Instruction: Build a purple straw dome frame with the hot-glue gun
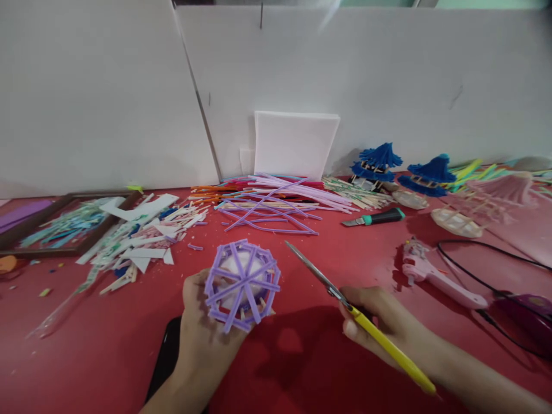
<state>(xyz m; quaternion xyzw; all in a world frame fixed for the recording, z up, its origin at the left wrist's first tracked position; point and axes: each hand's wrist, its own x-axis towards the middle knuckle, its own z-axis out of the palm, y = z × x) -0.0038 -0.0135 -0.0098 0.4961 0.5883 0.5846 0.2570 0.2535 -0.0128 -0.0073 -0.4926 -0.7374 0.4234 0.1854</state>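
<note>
My left hand [202, 333] is closed around a small round model [241, 283] made of purple straw pieces glued in a web over a white dome, and holds it up above the red table [107, 356]. My right hand [379, 325] grips yellow-handled scissors [353, 310]. Their closed blades point up and left, ending just right of the purple model without touching it.
A pile of purple, pink and orange straws [276, 201] lies ahead. Paper scraps [138, 241] and a wooden frame [60, 224] sit at the left. A green utility knife [375, 217], blue straw models [405, 169], a pink glue gun [435, 276] and a black cord [495, 287] lie at the right. White boards [297, 141] stand behind.
</note>
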